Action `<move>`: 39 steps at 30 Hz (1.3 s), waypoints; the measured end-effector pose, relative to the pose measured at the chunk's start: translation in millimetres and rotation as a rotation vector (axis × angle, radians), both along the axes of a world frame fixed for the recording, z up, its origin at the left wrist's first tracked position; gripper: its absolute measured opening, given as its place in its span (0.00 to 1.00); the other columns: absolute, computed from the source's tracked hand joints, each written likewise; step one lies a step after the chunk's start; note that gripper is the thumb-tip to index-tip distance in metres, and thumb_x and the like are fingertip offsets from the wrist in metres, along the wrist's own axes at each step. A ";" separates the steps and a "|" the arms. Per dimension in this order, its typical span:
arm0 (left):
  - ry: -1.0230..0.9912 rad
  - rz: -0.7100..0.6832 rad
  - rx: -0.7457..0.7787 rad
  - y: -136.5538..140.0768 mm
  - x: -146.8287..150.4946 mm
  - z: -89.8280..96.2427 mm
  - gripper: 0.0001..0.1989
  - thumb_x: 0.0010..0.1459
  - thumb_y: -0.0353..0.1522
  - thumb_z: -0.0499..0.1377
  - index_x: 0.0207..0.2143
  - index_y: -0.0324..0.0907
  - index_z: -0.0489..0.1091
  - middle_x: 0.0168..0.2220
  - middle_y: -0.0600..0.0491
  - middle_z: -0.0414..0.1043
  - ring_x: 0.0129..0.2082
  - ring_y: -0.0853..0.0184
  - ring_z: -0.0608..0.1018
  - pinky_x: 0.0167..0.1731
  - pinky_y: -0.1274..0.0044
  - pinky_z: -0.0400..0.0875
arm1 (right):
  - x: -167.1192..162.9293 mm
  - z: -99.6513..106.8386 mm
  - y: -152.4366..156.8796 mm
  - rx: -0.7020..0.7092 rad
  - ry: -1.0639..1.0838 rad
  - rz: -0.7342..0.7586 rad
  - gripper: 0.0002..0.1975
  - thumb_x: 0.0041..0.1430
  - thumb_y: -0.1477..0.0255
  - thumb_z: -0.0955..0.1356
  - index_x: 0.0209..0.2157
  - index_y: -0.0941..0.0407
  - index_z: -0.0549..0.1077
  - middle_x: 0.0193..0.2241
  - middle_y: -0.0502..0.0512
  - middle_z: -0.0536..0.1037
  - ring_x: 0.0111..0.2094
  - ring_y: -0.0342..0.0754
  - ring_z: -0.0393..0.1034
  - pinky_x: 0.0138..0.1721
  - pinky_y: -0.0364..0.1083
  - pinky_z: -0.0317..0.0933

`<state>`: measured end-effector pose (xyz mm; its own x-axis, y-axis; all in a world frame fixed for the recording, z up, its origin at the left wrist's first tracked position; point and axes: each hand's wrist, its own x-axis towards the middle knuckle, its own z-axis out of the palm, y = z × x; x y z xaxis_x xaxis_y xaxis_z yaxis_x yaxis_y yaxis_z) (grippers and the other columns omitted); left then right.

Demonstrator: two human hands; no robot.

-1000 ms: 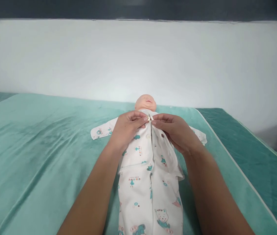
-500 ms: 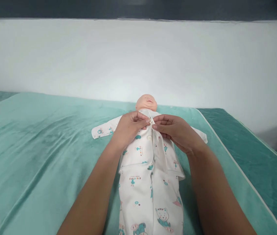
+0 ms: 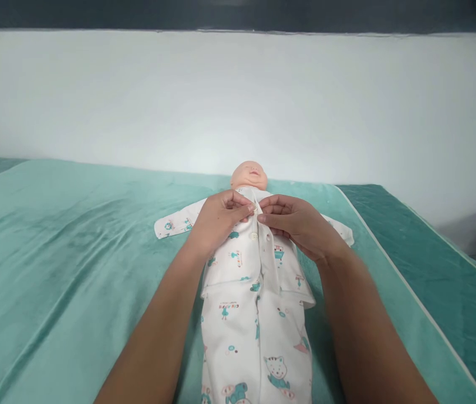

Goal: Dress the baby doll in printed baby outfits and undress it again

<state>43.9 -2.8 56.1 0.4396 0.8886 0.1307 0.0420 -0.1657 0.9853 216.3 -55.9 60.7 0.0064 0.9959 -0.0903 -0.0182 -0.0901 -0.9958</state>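
A baby doll (image 3: 249, 175) lies on its back, head away from me, dressed in a white printed baby shirt (image 3: 238, 264) over matching white trousers (image 3: 241, 348). At the upper chest, my left hand (image 3: 223, 217) pinches the left front edge by a pale button. Opposite it, my right hand (image 3: 290, 219) pinches the right front edge, its thumb and fingertips almost meeting the left ones. Below the hands the shirt front hangs apart, with another button (image 3: 254, 236) showing on the left edge and a buttonhole on the right edge. Both sleeves stretch out sideways.
A light green sheet (image 3: 73, 269) with soft wrinkles covers the surface under the doll. Darker green cloth (image 3: 426, 269) runs along the right side, past a pale seam. A white wall (image 3: 238, 101) rises behind the doll's head.
The whole view has shifted slightly, so everything sits a little further left. Both hands stay pinched at the upper chest; the right front edge below them lies more spread, showing a buttonhole.
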 end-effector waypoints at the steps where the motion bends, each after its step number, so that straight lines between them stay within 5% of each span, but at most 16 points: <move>1: 0.003 -0.001 0.009 0.1 -0.1 0.2 0.08 0.52 0.37 0.63 0.29 0.41 0.72 0.28 0.54 0.72 0.27 0.72 0.70 0.28 0.78 0.62 | -1.0 -0.2 0.2 0.010 -0.018 -0.004 0.20 0.43 0.67 0.77 0.39 0.56 0.74 0.32 0.51 0.74 0.29 0.40 0.67 0.30 0.41 0.64; 19: 0.162 -0.109 0.204 -0.9 1.7 1.7 0.02 0.60 0.32 0.54 0.36 0.44 0.64 0.30 0.57 0.70 0.31 0.70 0.74 0.35 0.76 0.66 | -11.8 1.8 -0.8 0.031 -0.303 0.009 0.16 0.51 0.69 0.72 0.40 0.53 0.64 0.27 0.45 0.71 0.25 0.42 0.70 0.23 0.40 0.64; 28: 0.352 -0.022 0.272 -8.9 9.5 6.2 0.06 0.63 0.37 0.53 0.38 0.45 0.64 0.29 0.57 0.70 0.29 0.69 0.71 0.29 0.77 0.61 | -18.4 6.0 -4.5 0.101 -0.560 -0.030 0.10 0.52 0.70 0.68 0.38 0.53 0.66 0.27 0.46 0.71 0.26 0.41 0.65 0.22 0.40 0.59; 39: -0.118 -0.069 -0.041 -2.4 9.2 -3.5 0.11 0.54 0.34 0.62 0.39 0.45 0.67 0.25 0.59 0.66 0.27 0.70 0.71 0.28 0.78 0.64 | -18.2 3.6 -4.3 0.162 -0.581 -0.001 0.18 0.53 0.67 0.69 0.46 0.50 0.65 0.23 0.42 0.67 0.24 0.41 0.63 0.22 0.40 0.56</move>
